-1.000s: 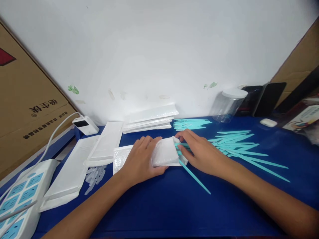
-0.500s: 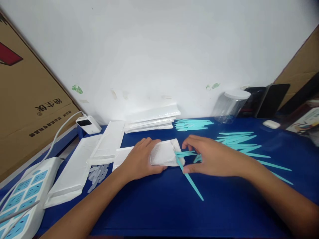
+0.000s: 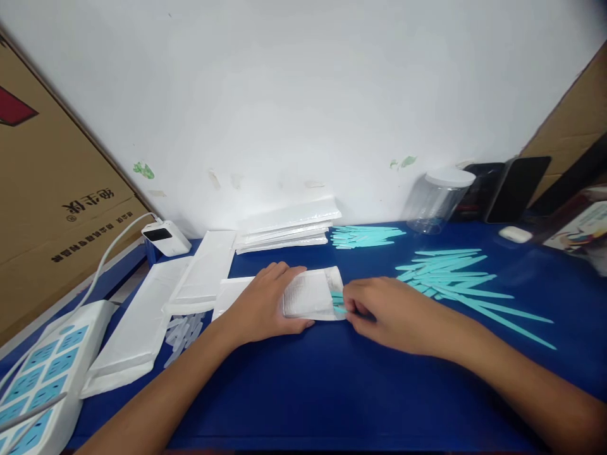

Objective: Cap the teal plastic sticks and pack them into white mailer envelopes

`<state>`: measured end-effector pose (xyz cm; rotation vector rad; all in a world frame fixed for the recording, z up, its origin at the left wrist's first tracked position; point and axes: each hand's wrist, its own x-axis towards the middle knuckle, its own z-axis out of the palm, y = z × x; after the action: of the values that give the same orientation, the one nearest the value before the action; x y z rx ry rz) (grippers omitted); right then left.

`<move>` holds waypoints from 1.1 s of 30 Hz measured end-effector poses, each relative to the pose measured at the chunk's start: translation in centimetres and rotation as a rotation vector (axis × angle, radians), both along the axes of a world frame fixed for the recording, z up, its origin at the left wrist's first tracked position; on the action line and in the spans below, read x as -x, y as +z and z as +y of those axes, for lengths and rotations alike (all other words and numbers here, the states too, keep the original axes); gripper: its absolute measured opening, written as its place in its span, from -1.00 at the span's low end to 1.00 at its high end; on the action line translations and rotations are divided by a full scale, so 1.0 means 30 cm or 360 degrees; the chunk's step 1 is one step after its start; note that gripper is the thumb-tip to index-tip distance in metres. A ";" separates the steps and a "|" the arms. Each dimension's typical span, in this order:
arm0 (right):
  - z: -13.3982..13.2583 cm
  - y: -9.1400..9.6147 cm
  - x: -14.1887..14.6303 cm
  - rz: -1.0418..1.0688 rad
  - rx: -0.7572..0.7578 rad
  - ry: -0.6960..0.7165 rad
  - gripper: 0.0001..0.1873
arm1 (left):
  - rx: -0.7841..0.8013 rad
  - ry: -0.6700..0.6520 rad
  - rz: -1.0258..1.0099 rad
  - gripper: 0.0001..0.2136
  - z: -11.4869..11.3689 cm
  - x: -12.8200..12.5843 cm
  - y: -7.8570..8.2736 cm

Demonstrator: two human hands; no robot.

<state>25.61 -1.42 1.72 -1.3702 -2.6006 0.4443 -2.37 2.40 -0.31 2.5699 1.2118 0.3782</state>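
A white padded bubble mailer [image 3: 307, 296] lies flat on the blue table, its mouth facing right. My left hand [image 3: 268, 302] is closed on it, with the thumb along the near edge and fingers over the top. At the mouth, my right hand [image 3: 374, 309] pinches a few thin teal sticks [image 3: 337, 299]; their left ends are inside the mailer and my fingers hide the rest. To the right of that hand, a loose pile of teal tapered sticks [image 3: 467, 284] is fanned out. Another teal bundle [image 3: 367, 236] rests by the wall.
Stacked white mailers [image 3: 287, 226] lean at the wall, and more mailers [image 3: 137, 319] lie at left beside small translucent pieces [image 3: 183, 335]. A power strip [image 3: 61, 373], a white device with a cable [image 3: 167, 237], a clear jar [image 3: 441, 199] and a white case [image 3: 515, 234] stand around the edges.
My right hand has moved the teal sticks into the mailer's mouth. The stick that pointed toward me at an angle no longer shows there. My left hand stays on the mailer.
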 end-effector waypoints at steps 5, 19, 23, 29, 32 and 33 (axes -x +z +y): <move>0.062 -0.050 0.004 0.0332 -0.0234 0.0101 -0.89 | -0.0066 -0.0041 -0.0071 -0.22 -0.006 -0.009 -0.001; 0.086 -0.012 -0.013 0.1144 -0.0614 -0.0592 -0.66 | -0.0504 0.0308 -0.0549 -0.35 0.000 -0.004 0.018; 0.069 -0.020 0.016 0.1589 -0.0488 -0.0607 -0.50 | -0.0600 0.0443 -0.0713 -0.41 -0.020 -0.017 0.048; 0.034 -0.036 0.033 0.1439 -0.0226 -0.0352 -0.50 | -0.0631 0.0493 -0.1045 -0.44 -0.033 -0.027 0.058; 0.027 -0.041 0.032 0.1241 -0.0310 -0.0255 -0.56 | -0.0853 0.0549 -0.1487 -0.38 -0.016 -0.006 0.062; 0.027 -0.041 0.031 0.1208 -0.0319 -0.0233 -0.58 | -0.0906 0.0565 -0.1601 -0.35 -0.010 0.002 0.061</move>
<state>24.68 -0.62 0.48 -1.0411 -1.8599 0.5326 -2.41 2.08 1.52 1.9342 1.1951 2.0156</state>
